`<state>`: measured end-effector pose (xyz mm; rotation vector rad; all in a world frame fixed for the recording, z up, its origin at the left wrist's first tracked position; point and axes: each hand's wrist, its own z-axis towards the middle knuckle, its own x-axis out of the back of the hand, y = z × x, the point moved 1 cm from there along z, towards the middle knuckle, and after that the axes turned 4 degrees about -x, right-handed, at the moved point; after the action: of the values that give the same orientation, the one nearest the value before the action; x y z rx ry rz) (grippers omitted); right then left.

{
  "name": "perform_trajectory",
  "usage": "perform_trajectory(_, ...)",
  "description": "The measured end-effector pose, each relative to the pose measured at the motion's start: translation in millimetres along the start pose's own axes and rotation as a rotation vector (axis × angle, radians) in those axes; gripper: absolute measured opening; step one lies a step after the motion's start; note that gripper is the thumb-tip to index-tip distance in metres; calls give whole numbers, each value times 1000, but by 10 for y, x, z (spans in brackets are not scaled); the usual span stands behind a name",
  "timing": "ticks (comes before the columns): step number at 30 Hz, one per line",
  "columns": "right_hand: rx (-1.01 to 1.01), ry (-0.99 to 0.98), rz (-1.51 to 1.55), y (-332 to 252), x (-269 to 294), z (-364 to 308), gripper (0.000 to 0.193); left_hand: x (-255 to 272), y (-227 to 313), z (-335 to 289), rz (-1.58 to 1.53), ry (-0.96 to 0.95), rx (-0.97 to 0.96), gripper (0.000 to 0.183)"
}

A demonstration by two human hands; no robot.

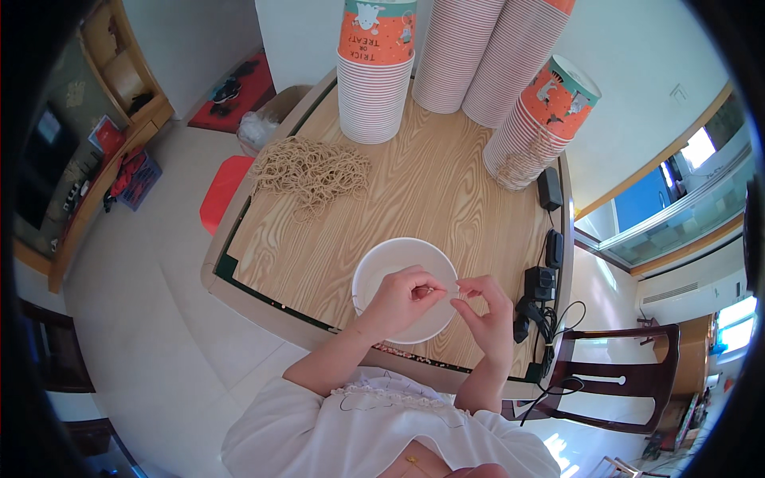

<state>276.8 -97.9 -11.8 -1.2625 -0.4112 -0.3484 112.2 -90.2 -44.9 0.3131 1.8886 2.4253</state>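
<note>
Over a round white bowl or paper tub (390, 253) at the table's near side, both of my hands meet at chest height. My left hand (405, 299) is closed in a pinch, its fingertips pointing right. Facing it, my right hand (488, 312) pinches with thumb and forefinger at the bowl's right rim. Something thin and pale may run between the fingertips, too small to name. Farther off to the left lies a loose heap of thin tan cord or rubber bands (311, 174) on the wood-grain table (430, 191).
Tall stacks of paper cups stand at the back: an orange-printed stack (371, 95), two white-sided ones (456, 56), and a leaning stack (534, 127) with tan strands around it. Black power adapters (540, 283) and cables line the right edge. Beyond are a dark chair (621, 378) and red stool (225, 191).
</note>
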Motion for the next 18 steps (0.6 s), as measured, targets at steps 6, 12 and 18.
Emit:
perform_trajectory(6,100,-55,-59,123,15,-5,18,12,28,3,6,-4,-12,9)
perform_trajectory(12,30,19,29,42,-29,23,11,24,26,20,32,-3,-5,9)
perform_trajectory(18,85,-14,17,93,13,26,10,12,66,54,54,-14,-19,10)
